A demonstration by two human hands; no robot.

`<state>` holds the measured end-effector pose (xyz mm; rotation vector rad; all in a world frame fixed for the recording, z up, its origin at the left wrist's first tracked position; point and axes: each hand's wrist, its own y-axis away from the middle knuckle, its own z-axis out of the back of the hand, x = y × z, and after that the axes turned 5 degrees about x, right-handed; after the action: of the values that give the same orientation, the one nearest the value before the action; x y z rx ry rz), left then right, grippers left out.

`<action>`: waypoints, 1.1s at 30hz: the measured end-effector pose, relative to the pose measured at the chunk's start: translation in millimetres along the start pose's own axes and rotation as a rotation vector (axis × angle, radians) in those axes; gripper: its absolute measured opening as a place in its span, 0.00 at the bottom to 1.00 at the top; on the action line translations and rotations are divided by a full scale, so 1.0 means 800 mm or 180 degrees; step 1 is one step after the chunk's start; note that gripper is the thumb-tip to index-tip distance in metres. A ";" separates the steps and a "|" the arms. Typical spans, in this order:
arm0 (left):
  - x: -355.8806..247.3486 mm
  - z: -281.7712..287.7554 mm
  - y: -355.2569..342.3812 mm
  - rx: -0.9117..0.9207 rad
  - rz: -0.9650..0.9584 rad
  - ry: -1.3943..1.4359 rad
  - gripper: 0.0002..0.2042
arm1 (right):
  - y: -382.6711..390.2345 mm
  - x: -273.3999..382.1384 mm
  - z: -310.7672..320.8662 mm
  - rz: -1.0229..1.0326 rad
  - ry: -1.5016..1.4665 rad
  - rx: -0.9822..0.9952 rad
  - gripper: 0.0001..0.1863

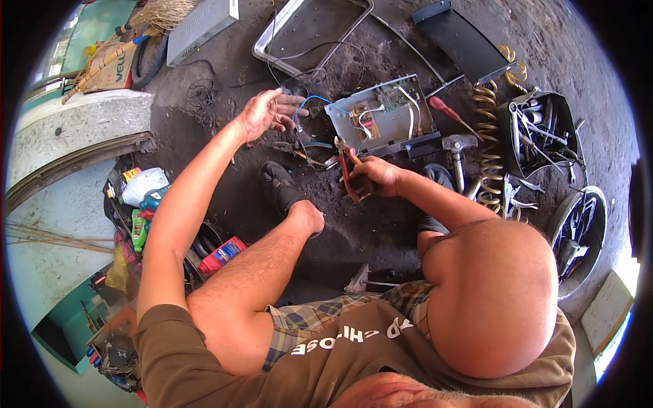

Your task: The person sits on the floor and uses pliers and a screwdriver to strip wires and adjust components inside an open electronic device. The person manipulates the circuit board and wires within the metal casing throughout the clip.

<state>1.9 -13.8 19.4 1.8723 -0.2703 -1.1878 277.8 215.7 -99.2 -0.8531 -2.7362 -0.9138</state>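
My left hand (pixel 266 115) is stretched out over the dark ground, its fingers apart. A thin blue wire (pixel 317 98) runs from beside its fingertips to an opened metal case (pixel 394 129) holding circuit boards and white cables. Whether the wire touches the fingers is hard to tell. My right hand (pixel 378 177) is closed around red-handled pliers (pixel 345 170), whose jaws point up toward the case's near left corner. Between the hands, another tool with blue and orange handles (pixel 314 144) lies on the ground, partly lost among wires.
Right of the case lie a red-handled screwdriver (pixel 450 112), a hammer (pixel 458 156) and yellow coil springs (pixel 487 143). Farther right are a black tool container (pixel 544 136) and a round tub (pixel 579 238). A metal frame (pixel 313 34) lies beyond; bottles (pixel 140 228) stand at left.
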 end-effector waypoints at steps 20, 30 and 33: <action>0.005 0.013 -0.001 -0.0178 -0.0173 -0.0090 0.34 | -0.014 0.010 0.005 0.0363 -0.0353 -0.0183 0.11; 0.008 0.011 0.001 -0.0325 -0.0211 -0.0047 0.33 | -0.041 0.032 0.016 0.0483 -0.0706 -0.0364 0.12; 0.005 0.009 0.001 -0.0330 -0.0240 -0.0023 0.33 | -0.046 0.029 0.024 0.0520 -0.0620 -0.0377 0.12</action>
<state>-1.7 -21.0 16.3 1.8018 -0.1404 -1.2362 239.2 213.9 -126.6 -1.2282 -2.7397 -1.0169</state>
